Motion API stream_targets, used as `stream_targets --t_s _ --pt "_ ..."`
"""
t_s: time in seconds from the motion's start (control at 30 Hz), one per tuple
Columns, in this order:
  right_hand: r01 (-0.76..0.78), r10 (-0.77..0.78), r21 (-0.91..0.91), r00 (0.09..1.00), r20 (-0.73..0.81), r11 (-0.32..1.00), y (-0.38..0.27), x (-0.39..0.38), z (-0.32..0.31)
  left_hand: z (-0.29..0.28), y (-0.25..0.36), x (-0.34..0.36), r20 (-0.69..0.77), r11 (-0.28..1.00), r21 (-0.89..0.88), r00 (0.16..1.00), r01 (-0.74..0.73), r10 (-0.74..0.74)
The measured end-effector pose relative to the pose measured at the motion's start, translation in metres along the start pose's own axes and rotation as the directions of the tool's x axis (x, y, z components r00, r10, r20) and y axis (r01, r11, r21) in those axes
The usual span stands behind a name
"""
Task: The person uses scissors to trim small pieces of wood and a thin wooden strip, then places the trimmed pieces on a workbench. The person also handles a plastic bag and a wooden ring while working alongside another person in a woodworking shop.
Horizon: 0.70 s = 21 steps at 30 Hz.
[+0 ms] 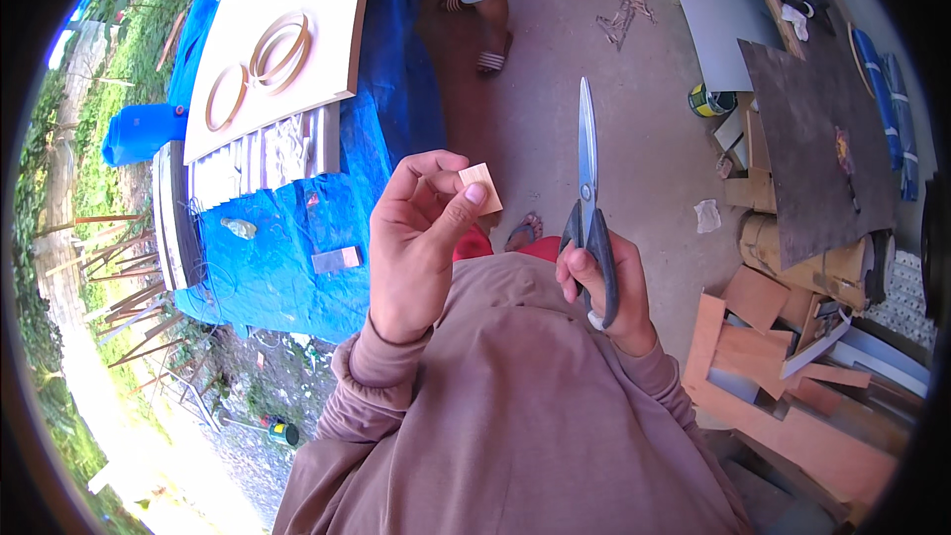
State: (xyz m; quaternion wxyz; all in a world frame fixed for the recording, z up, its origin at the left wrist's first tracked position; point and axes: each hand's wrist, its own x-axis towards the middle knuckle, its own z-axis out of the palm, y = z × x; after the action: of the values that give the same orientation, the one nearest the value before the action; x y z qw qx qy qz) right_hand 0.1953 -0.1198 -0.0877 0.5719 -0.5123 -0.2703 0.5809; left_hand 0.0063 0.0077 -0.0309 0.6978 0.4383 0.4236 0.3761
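Note:
Between the thumb and fingers of my left hand [414,248] is a small square wooden piece [479,186], light tan and flat, held up in front of me. My right hand [619,287] grips a pair of scissors [588,178] by the black handles. The scissors' blades are closed together and point away from me, upward in the view. A gap separates the scissors from the wooden piece. To the left of my left hand, a small two-toned strip [338,259] lies on the blue tarp [267,287].
A pale board [317,0] on the left bears rolls of edging strip [280,50]. Another person's leg [492,25] shows at the top. Cut boards [753,367] lie piled at right, near a dark panel [812,139] and a paint can [710,101]. Scraps [624,20] lie on the floor.

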Motion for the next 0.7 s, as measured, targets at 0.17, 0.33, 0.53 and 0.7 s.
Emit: stream_targets --t_s 0.17,0.33,0.53,0.7 --pt "-0.009 0.008 -0.026 0.999 -0.049 1.0 -0.001 0.003 0.001 0.01 -0.001 -0.001 -0.023 0.999 0.034 1.0 -0.012 0.013" --pt "0.007 -0.006 -0.094 1.0 0.005 0.996 0.004 -0.002 -0.002 0.014 0.003 0.003 0.017 0.969 -0.209 0.992 0.129 -0.128" --pt "0.034 -0.02 -0.178 0.996 0.082 0.983 0.013 -0.009 -0.004 0.007 0.001 0.004 0.03 0.933 -0.303 0.981 0.193 -0.193" --pt "0.049 -0.015 -0.25 0.991 0.135 0.967 0.01 -0.01 -0.006 0.006 -0.007 0.006 0.045 0.931 -0.313 0.982 0.189 -0.184"
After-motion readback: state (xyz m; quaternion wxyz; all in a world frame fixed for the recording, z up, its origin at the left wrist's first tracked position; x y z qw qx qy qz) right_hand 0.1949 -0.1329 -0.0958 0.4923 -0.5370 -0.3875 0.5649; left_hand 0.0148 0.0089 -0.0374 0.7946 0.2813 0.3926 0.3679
